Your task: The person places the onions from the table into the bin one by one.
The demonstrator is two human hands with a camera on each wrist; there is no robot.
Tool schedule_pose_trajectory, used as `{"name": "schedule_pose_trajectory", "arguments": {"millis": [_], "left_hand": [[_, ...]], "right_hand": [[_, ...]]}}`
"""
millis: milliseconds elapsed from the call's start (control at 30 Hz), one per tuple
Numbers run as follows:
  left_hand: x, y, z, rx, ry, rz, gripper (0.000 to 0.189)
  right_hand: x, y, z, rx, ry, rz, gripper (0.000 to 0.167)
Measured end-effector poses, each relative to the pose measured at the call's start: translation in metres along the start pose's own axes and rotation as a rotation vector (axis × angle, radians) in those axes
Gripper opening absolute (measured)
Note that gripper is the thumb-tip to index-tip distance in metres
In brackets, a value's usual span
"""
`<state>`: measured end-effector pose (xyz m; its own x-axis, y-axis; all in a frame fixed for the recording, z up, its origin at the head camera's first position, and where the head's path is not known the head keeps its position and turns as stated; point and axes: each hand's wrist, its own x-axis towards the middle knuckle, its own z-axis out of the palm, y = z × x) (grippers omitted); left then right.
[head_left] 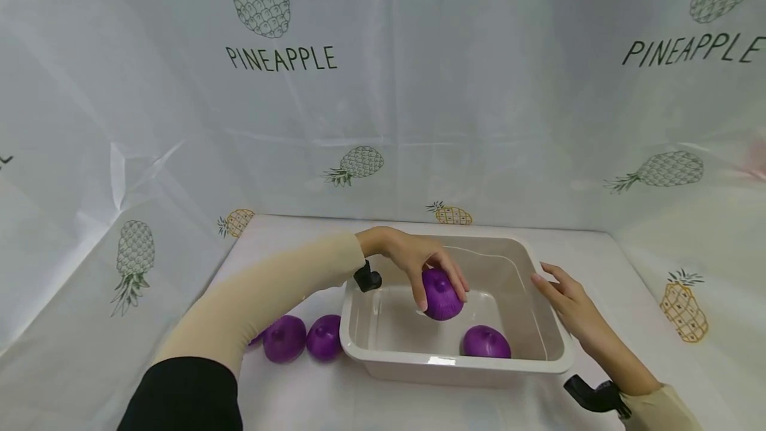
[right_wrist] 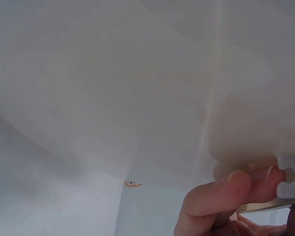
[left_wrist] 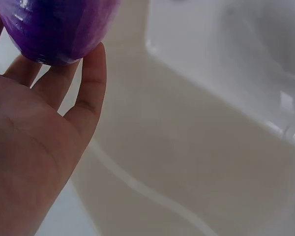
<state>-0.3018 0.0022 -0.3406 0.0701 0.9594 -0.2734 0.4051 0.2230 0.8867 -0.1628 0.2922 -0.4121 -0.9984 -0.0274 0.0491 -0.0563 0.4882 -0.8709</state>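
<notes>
A purple onion point(head_left: 442, 294) is in my left hand point(head_left: 413, 259), its fingers and thumb round the sides from above. It hangs inside a beige plastic basin point(head_left: 455, 359), over the floor of it. In the left wrist view the same onion point(left_wrist: 59, 29) rests against the fingertips. A second onion point(head_left: 486, 342) lies on the basin floor near the front wall. My right hand point(head_left: 565, 298) holds the basin's right rim; the right wrist view shows its bent fingers point(right_wrist: 219, 196) under the rim's edge.
Left of the basin, several more onions point(head_left: 284, 338) lie on the white table point(head_left: 299, 391), one partly hidden by my left sleeve point(head_left: 269, 298). A pineapple-printed sheet point(head_left: 479, 118) hangs behind the table and along its sides.
</notes>
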Motion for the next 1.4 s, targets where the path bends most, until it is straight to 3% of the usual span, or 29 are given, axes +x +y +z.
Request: {"name": "schedule_pose_trajectory", "arguments": {"millis": [433, 667, 933, 1400], "left_hand": [[0.047, -0.03, 0.031, -0.005, -0.234, -0.093, 0.062], [0.06, -0.046, 0.044, -0.046, -0.231, -0.212, 0.064], [0.07, -0.062, 0.055, -0.076, -0.229, -0.22, 0.066], [0.073, -0.066, 0.061, -0.115, -0.199, -0.252, 0.067]], "right_hand": [[0.0, -0.002, 0.0, 0.003, 0.009, 0.005, 0.052], [-0.001, -0.002, 0.0, 0.002, 0.012, 0.005, 0.054], [0.0, -0.001, -0.001, 0.02, 0.003, 0.001, 0.053], [-0.001, -0.003, 0.0, 0.01, 0.005, 0.011, 0.054]]}}
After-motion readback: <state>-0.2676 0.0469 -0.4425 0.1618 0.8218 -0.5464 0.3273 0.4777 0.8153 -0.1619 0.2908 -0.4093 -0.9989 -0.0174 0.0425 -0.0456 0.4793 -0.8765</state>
